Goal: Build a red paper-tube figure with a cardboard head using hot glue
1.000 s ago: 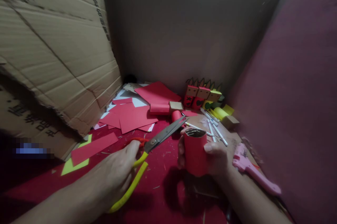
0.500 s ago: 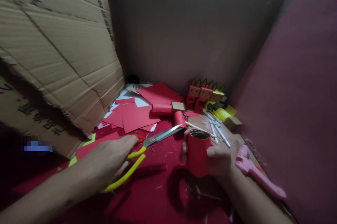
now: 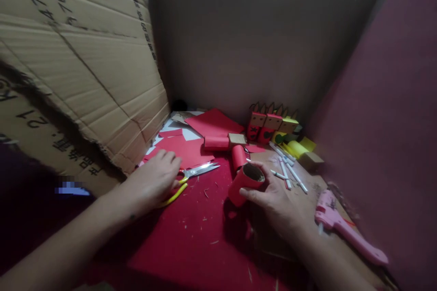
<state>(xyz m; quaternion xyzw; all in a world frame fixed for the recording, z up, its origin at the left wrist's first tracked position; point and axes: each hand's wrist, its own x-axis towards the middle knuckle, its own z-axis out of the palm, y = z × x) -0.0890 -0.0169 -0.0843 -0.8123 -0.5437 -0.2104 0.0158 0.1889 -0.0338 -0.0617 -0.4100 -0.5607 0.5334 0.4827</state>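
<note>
A pair of scissors (image 3: 201,170) with red and yellow handles lies low over the red tabletop, its blades pointing right. My left hand (image 3: 159,175) is closed about the handles, which it partly hides. In my right hand (image 3: 269,193) is a cardboard tube covered in red paper (image 3: 241,188). Thumb in front and fingers behind, I grip it tilted, its open brown end up and to the right. Just behind it lies another red tube (image 3: 238,156), close to a red roll (image 3: 215,142) and a small cardboard box (image 3: 236,139).
Red paper sheets (image 3: 215,123) lie at the back left. Decorated red and yellow box figures (image 3: 264,128) stand at the back. White pens (image 3: 297,179), a yellow roll (image 3: 298,149) and a pink glue gun (image 3: 348,227) are on the right. A cardboard sheet (image 3: 102,49) walls the left side.
My left hand has lowered the scissors towards the tabletop, near the red paper. My right hand has tilted the red tube and moved it slightly left and away from me.
</note>
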